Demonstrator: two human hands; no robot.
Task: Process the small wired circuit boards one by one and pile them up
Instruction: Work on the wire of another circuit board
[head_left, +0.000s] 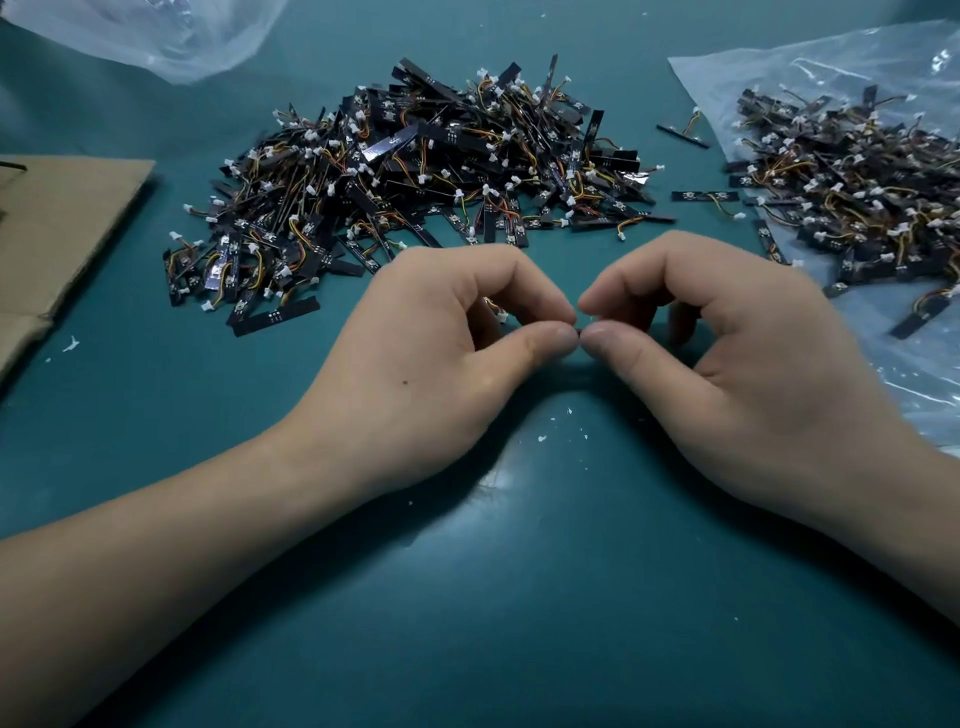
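Between both hands (436, 338) (727, 343), one wired board (500, 313)

Left hand (431, 338) and right hand (727, 332) were curled, thumb and forefinger tips nearly touching at centre, both pinching a mostly hidden board (502, 314)

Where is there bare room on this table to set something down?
Widest: the green mat on the near side of the left hand and right hand. Also a strip between the cardboard and the central pile. Crowded: that pile and the bag's pile.
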